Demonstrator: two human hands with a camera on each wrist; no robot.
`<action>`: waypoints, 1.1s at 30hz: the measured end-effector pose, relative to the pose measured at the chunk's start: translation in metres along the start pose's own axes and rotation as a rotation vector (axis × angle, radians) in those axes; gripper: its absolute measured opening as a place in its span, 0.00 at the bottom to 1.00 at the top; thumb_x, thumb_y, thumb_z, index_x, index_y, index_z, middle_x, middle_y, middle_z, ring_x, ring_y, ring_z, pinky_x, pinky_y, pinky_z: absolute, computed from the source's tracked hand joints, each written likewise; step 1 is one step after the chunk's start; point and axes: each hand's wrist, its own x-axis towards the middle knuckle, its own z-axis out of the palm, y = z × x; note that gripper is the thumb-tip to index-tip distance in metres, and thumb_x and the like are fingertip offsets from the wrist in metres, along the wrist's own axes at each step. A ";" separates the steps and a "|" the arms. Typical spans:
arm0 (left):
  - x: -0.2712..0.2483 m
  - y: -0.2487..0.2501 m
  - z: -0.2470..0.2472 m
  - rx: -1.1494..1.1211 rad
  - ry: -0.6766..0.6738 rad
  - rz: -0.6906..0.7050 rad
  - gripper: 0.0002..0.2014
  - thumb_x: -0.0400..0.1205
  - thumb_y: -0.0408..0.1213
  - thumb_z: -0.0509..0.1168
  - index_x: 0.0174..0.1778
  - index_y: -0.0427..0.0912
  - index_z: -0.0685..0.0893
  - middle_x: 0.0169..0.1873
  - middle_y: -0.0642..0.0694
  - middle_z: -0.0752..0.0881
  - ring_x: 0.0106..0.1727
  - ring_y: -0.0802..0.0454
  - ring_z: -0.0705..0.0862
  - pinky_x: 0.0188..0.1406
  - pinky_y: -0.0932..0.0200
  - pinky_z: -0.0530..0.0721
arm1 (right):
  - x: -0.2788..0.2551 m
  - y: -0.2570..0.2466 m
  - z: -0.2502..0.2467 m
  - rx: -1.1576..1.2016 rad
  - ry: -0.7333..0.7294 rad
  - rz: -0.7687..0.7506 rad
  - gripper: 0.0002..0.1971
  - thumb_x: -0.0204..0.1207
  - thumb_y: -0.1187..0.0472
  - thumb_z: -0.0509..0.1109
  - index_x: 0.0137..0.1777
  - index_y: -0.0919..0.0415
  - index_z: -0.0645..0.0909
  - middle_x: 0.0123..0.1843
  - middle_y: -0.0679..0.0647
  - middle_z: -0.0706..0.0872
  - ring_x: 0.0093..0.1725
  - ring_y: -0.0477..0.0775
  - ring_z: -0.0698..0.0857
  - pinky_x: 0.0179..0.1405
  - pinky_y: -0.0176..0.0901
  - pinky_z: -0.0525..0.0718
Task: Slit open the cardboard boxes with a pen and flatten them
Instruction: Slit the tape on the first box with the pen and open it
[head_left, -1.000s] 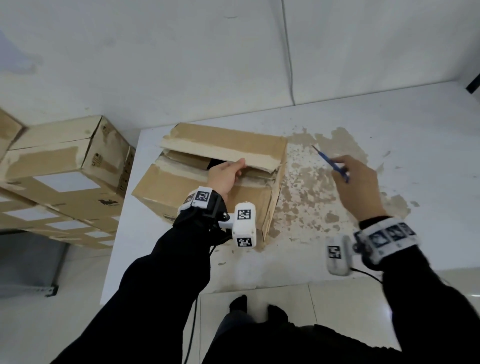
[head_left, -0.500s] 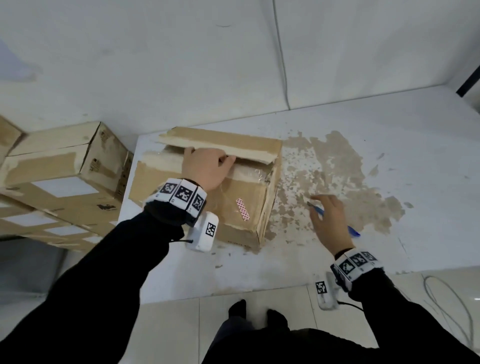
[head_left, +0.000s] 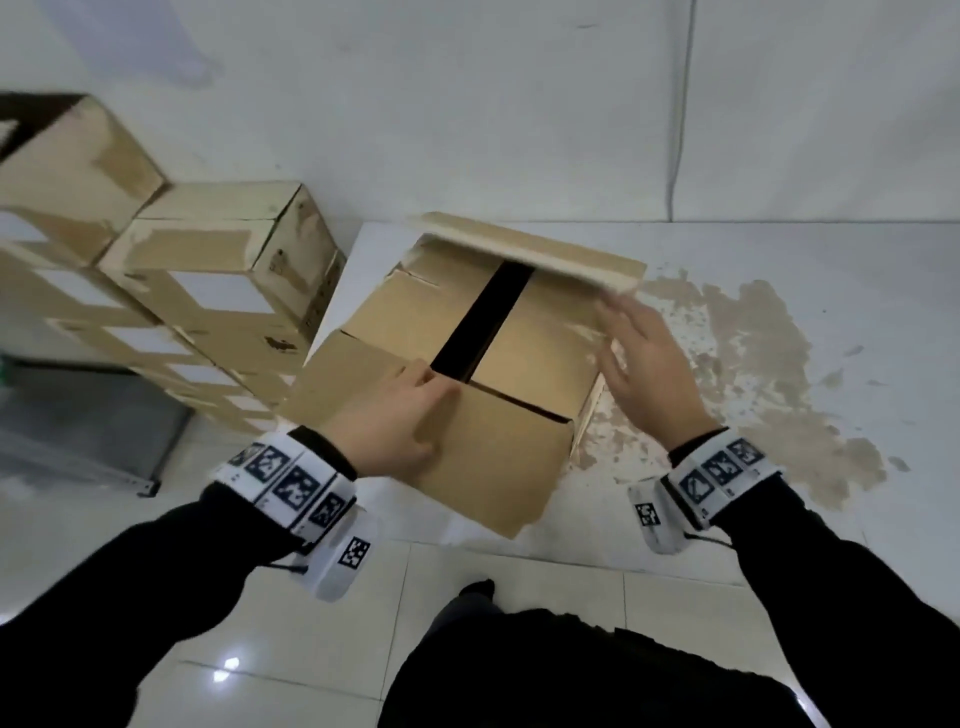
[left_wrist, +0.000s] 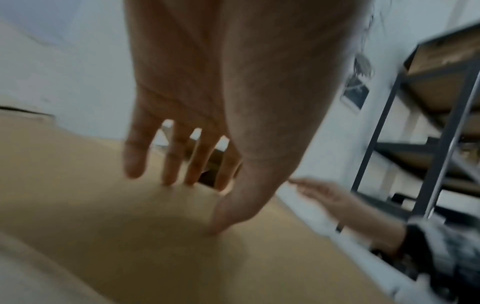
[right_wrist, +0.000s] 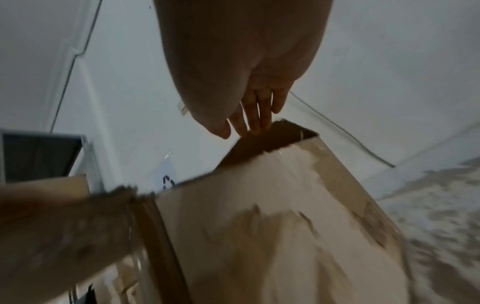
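A brown cardboard box (head_left: 524, 358) stands on the white table (head_left: 779, 249) with its top open. Its far flap (head_left: 530, 249) is raised, its near flap (head_left: 483, 462) is folded out toward me, and a dark gap (head_left: 483, 322) shows between the two inner flaps. My left hand (head_left: 415, 387) lies on the near flap with straight fingers (left_wrist: 168, 174) and its thumb pressing the cardboard. My right hand (head_left: 618, 332) is open at the box's right side, fingertips (right_wrist: 255, 123) touching the top edge near the raised flap's corner. No pen is in view.
Several taped cardboard boxes (head_left: 208, 270) are stacked to the left of the table, above a grey metal frame (head_left: 78, 431). A worn brown patch (head_left: 753, 374) covers the table right of the box. A cable (head_left: 680, 104) runs down the wall. A dark shelf rack (left_wrist: 428, 123) stands nearby.
The right hand no longer holds the blue pen and has come up to the box's right side. The top flaps have opened, the near one folded out under my left hand.
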 end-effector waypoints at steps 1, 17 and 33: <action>0.008 -0.004 0.007 0.071 0.069 0.020 0.33 0.76 0.45 0.70 0.77 0.49 0.65 0.69 0.46 0.69 0.68 0.48 0.68 0.64 0.53 0.74 | 0.014 -0.001 -0.006 0.029 -0.009 0.031 0.22 0.84 0.60 0.60 0.77 0.65 0.69 0.78 0.63 0.68 0.78 0.60 0.66 0.78 0.51 0.64; 0.074 -0.022 0.015 0.380 0.051 0.226 0.23 0.77 0.62 0.63 0.55 0.46 0.80 0.49 0.48 0.84 0.54 0.48 0.80 0.61 0.51 0.63 | 0.131 -0.045 0.018 -0.300 -0.993 -0.082 0.27 0.86 0.44 0.43 0.83 0.51 0.56 0.84 0.52 0.55 0.84 0.53 0.50 0.80 0.63 0.44; 0.025 -0.084 -0.053 0.601 0.337 0.135 0.35 0.72 0.65 0.67 0.69 0.47 0.75 0.66 0.41 0.77 0.73 0.40 0.69 0.79 0.35 0.46 | 0.015 -0.063 -0.059 0.105 -0.723 1.020 0.49 0.70 0.25 0.49 0.84 0.56 0.47 0.85 0.57 0.52 0.80 0.64 0.62 0.71 0.56 0.72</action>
